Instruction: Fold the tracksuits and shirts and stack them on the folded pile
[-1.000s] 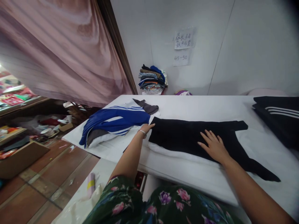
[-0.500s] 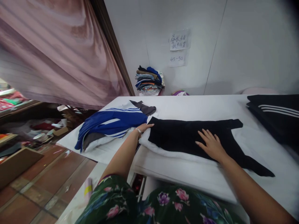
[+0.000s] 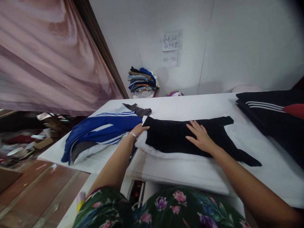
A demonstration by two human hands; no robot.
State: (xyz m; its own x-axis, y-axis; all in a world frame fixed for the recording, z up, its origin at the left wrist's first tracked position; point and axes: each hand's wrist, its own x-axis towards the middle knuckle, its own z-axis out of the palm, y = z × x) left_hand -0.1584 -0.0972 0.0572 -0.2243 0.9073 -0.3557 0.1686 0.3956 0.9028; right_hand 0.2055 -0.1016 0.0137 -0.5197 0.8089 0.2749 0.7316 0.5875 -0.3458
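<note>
A black garment (image 3: 171,136) lies spread flat on the white-covered table, with two narrow ends stretching to the right. White fabric (image 3: 163,153) shows along its near and left edges. My left hand (image 3: 138,130) grips the garment's left edge, one digit on top and the other fingers mostly hidden. My right hand (image 3: 201,137) rests flat and open on the middle of the black cloth, its fingertips close to the far edge. Just left of my left hand is a blue garment with white stripes (image 3: 104,126). Dark grey cloth (image 3: 140,110) lies beyond it.
Black clothing with white stripes (image 3: 266,117) is piled on the right of the table (image 3: 190,106), with something red (image 3: 294,110) on it. Folded clothes (image 3: 142,81) are stacked by the wall. A pink curtain (image 3: 47,57) hangs at left above cluttered boxes.
My right hand has slid across the black garment toward its far edge and slightly left. My left hand stays at the left edge. The view has turned right, bringing the red item in.
</note>
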